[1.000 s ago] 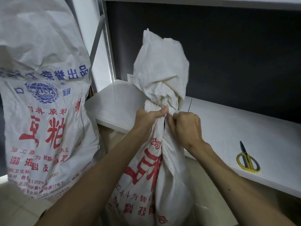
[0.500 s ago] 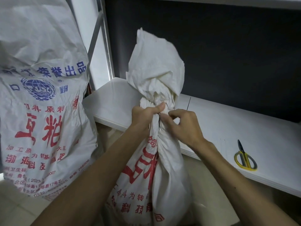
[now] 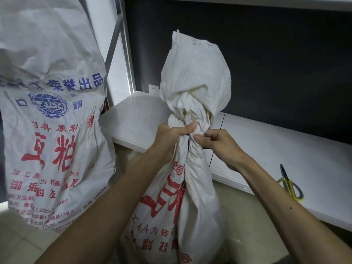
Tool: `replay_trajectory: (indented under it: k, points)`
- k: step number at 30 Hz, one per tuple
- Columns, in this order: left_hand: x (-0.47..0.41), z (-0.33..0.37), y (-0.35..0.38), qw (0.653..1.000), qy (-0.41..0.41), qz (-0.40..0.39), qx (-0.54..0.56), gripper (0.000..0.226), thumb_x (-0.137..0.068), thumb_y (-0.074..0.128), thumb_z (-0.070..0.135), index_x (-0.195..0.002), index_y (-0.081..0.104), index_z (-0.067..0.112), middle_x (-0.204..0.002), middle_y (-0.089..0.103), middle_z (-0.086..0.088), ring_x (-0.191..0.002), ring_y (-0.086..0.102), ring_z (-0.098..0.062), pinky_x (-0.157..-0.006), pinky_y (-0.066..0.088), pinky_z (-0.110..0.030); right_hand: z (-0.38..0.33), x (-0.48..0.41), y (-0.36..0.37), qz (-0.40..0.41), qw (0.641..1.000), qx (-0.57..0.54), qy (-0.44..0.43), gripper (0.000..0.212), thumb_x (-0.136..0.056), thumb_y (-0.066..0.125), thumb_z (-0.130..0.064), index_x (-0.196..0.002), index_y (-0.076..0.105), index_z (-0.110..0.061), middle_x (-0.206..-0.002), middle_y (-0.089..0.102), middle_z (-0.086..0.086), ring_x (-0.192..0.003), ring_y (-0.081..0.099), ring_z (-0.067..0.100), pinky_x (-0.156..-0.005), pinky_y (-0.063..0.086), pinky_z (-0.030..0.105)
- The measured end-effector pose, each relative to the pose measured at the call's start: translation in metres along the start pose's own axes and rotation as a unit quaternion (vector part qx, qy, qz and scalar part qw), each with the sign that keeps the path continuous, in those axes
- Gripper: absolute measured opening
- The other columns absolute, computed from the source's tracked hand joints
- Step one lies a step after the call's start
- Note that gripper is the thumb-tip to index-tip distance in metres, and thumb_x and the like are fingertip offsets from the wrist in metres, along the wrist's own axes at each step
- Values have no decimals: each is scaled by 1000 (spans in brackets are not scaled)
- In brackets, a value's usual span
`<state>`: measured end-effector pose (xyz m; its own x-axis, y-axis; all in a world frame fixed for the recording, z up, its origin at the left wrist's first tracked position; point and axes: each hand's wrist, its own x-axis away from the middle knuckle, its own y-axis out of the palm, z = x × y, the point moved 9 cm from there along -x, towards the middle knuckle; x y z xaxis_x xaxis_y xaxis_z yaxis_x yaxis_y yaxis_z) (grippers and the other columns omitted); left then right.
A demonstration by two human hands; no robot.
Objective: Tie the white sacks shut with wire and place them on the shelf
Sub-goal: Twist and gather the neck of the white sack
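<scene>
Right hand (image 3: 221, 147) has curled its fingers in more since half a second ago, pinching the white sack (image 3: 192, 210) at its gathered neck; left hand (image 3: 169, 137) grips it in a full fist, sack standing just in front of the shelf (image 3: 266, 153)

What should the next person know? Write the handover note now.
Left hand grips the sack at its gathered neck; right hand pinches the neck beside it.
The sack stands in front of the shelf; a second sack stands to its left. Scissors lie on the shelf.
Done: neck gathered. Whether the tie is finished, I cannot tell.
Left: finish the tie, shelve both sacks.
</scene>
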<state>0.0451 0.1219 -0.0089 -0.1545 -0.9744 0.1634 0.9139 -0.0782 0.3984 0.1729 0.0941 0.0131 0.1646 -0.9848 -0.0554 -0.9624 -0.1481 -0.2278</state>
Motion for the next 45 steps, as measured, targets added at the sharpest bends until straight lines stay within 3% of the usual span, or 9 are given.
replay_trajectory:
  k: [5,10,16,25,30,34,37,41,45]
  points:
    - [-3,0,-5,999,17,25,-26,34,-72,84,10,-102,72,0,-96,75,-16,-88,74,-30,-83,59,-43,1,-2,-8,103,992,61,-48,55,-87,72,-23,-51,33,-10,-50,24,-2,-53,23,14,-52,24,27]
    - [-6,-6,-3,999,-19,-14,-42,37,-80,79,14,-111,68,-2,-103,74,-17,-95,72,-29,-91,56,-44,-18,9,-18,206,949,215,-104,56,-86,67,-26,-46,30,-13,-41,24,-7,-45,23,8,-47,26,25]
    - [-6,-6,-7,996,37,12,-83,31,-85,72,8,-114,67,-2,-104,73,-16,-96,71,-28,-85,58,-39,-32,11,-29,300,852,420,-81,51,-88,57,-30,-48,32,-11,-43,25,2,-51,35,31,-54,26,32]
    - [-1,-17,-9,999,-33,31,-9,32,-76,82,14,-103,72,0,-97,75,-16,-90,73,-29,-82,59,-40,-40,6,4,252,751,597,-126,54,-60,82,-3,-47,31,-14,-38,46,13,-29,39,30,-45,17,23]
    - [-3,-12,-17,997,-15,71,-31,46,-61,92,18,-100,73,2,-92,76,-14,-89,73,-28,-89,57,-46,-40,6,32,192,725,627,-212,29,-65,81,0,-56,54,-6,-47,55,12,-37,51,30,-44,17,23]
    - [-3,-6,-18,993,38,106,-37,39,-58,93,15,-92,75,6,-88,77,-10,-85,74,-25,-82,60,-40,-38,5,30,167,751,602,-215,16,-81,66,-5,-67,57,-3,-61,61,17,-53,58,36,-48,24,30]
    - [0,-7,-19,991,38,128,-18,28,-64,89,8,-88,74,7,-84,77,-9,-79,74,-23,-73,60,-33,-29,3,25,102,834,513,-177,32,-99,43,-24,-69,46,-12,-72,60,12,-69,56,35,-59,33,34]
    - [0,-11,-16,995,-3,99,33,34,-69,84,4,-100,69,-2,-89,76,-15,-80,74,-27,-71,60,-34,-19,-1,-12,125,966,222,-40,53,-96,47,-50,-69,66,-8,-72,69,6,-73,65,22,-72,51,40]
    - [-5,-17,-12,997,-35,65,20,44,-70,83,3,-111,67,-4,-97,76,-14,-90,73,-28,-85,59,-41,4,-14,-35,166,985,-5,54,46,-92,56,-52,-98,67,-8,-105,72,-1,-93,68,12,-87,56,35]
